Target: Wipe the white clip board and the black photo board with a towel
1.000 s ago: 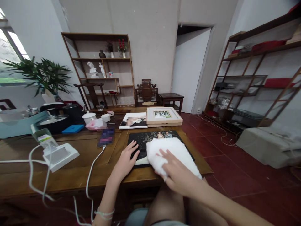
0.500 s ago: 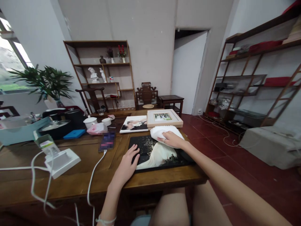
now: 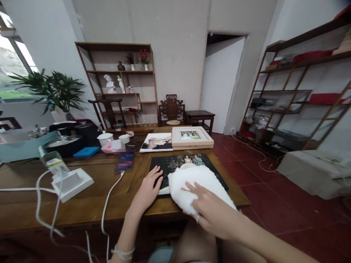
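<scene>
A dark photo panel [image 3: 167,163] with a couple pictured on it lies flat on the wooden table [image 3: 115,204]. My left hand [image 3: 148,188] rests on the panel's left edge, its fingers stretched out and holding nothing. In my right hand [image 3: 207,206] is a fluffy white cloth [image 3: 201,177], gripped at its near side over the panel's front edge. The cloth covers the middle and lower right of the panel. Just behind the panel lie a light wooden picture frame [image 3: 192,145] and a white-edged photo print [image 3: 156,142].
Left of the panel are a phone [image 3: 124,162] on a white cable [image 3: 105,204], an opened white box [image 3: 74,184], a pink bag [image 3: 112,146], a white lidded pot [image 3: 105,138] and a blue flat box [image 3: 86,151]. Shelves [image 3: 117,45] and a chair [image 3: 171,109] stand behind.
My right hand has drawn the white cloth from the panel's far edge toward me, uncovering the pictured couple. My left hand stays on the panel's left edge.
</scene>
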Action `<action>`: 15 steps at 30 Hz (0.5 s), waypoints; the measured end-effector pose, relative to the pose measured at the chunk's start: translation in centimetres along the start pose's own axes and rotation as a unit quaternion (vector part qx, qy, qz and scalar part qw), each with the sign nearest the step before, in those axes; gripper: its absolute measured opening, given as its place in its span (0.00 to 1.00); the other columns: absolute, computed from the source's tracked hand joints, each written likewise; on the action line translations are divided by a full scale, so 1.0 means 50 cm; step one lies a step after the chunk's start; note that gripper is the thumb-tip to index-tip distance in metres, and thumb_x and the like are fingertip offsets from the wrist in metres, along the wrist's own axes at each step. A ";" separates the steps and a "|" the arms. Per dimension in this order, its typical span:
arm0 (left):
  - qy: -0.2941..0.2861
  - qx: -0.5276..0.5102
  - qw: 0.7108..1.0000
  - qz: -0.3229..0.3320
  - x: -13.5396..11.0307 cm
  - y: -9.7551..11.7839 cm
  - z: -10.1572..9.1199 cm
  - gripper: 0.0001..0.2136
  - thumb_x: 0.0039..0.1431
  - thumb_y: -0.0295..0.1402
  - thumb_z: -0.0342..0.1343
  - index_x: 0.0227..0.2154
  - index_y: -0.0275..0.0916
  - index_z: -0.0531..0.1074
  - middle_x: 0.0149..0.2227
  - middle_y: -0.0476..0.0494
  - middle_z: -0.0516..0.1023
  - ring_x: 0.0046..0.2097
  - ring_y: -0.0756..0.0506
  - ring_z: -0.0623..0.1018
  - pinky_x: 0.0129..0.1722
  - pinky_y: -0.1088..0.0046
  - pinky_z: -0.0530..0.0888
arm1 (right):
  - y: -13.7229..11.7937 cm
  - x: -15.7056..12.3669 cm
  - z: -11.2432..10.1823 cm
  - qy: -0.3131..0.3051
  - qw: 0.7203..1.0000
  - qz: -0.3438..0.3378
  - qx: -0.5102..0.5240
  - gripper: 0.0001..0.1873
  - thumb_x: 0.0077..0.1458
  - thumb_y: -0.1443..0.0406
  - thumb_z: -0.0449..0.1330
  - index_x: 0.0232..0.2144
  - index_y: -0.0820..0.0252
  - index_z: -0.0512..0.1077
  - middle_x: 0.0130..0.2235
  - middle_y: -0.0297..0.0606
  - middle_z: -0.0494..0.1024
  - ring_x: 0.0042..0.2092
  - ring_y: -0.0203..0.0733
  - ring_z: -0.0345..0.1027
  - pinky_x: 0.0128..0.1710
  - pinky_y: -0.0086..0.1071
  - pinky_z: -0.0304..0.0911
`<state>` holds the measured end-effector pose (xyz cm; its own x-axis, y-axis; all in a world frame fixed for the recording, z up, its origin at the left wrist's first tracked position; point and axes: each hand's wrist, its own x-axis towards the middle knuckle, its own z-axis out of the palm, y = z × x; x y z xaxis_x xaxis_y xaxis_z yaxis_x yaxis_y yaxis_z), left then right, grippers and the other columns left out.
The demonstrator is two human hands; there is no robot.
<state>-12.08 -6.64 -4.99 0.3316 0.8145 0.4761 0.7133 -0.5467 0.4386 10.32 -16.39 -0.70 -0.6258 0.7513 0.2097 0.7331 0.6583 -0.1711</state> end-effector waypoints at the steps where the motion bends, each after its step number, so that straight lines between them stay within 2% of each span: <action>1: -0.001 0.001 1.000 0.000 0.000 0.000 0.000 0.16 0.58 0.35 0.43 0.44 0.35 0.70 0.53 0.38 0.67 0.58 0.44 0.62 0.56 0.60 0.59 | 0.007 0.003 -0.002 -0.001 1.000 0.007 -0.001 0.11 0.54 0.66 0.50 0.30 0.64 0.72 0.55 0.50 0.63 0.58 0.48 0.51 0.55 0.38 0.46; 4: -0.002 0.004 1.000 0.002 0.000 -0.001 0.000 0.16 0.58 0.35 0.43 0.44 0.34 0.70 0.53 0.37 0.67 0.58 0.43 0.62 0.56 0.61 0.60 | 0.051 0.043 -0.008 -0.003 0.998 0.052 -0.024 0.19 0.58 0.59 0.45 0.31 0.65 0.72 0.45 0.53 0.72 0.49 0.49 0.63 0.45 0.37 0.56; 7: -0.004 0.005 1.000 0.006 0.000 -0.001 -0.002 0.17 0.59 0.35 0.42 0.43 0.33 0.70 0.53 0.36 0.67 0.58 0.43 0.62 0.56 0.61 0.60 | 0.112 0.110 -0.012 -0.002 0.993 0.102 -0.053 0.23 0.59 0.56 0.43 0.32 0.65 0.71 0.36 0.50 0.75 0.41 0.47 0.67 0.39 0.34 0.56; 11: -0.001 0.003 1.000 0.010 0.000 0.001 -0.005 0.16 0.58 0.35 0.43 0.43 0.34 0.70 0.53 0.37 0.67 0.57 0.43 0.63 0.56 0.61 0.60 | 0.168 0.196 -0.017 0.007 0.987 0.146 -0.061 0.23 0.60 0.56 0.42 0.34 0.66 0.71 0.39 0.50 0.75 0.42 0.47 0.67 0.38 0.32 0.55; 13: 0.003 -0.001 1.000 0.013 0.000 0.001 -0.005 0.15 0.58 0.35 0.43 0.43 0.35 0.70 0.53 0.38 0.67 0.57 0.43 0.63 0.56 0.60 0.61 | 0.171 0.220 -0.016 0.015 0.985 0.158 -0.062 0.23 0.60 0.57 0.42 0.35 0.67 0.71 0.40 0.51 0.75 0.42 0.48 0.67 0.39 0.32 0.55; 15: 0.007 -0.006 1.000 0.012 0.000 -0.001 -0.004 0.16 0.58 0.34 0.44 0.43 0.34 0.71 0.53 0.37 0.67 0.57 0.43 0.63 0.56 0.60 0.61 | 0.154 0.222 -0.010 0.022 0.984 0.163 -0.065 0.22 0.60 0.59 0.42 0.36 0.68 0.71 0.40 0.52 0.74 0.43 0.48 0.67 0.40 0.33 0.55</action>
<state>-12.25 -6.64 -4.84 0.3396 0.7991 0.4961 0.6980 -0.5676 0.4366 9.15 -3.01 0.78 -0.3409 0.9174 0.2056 0.9231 0.3680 -0.1115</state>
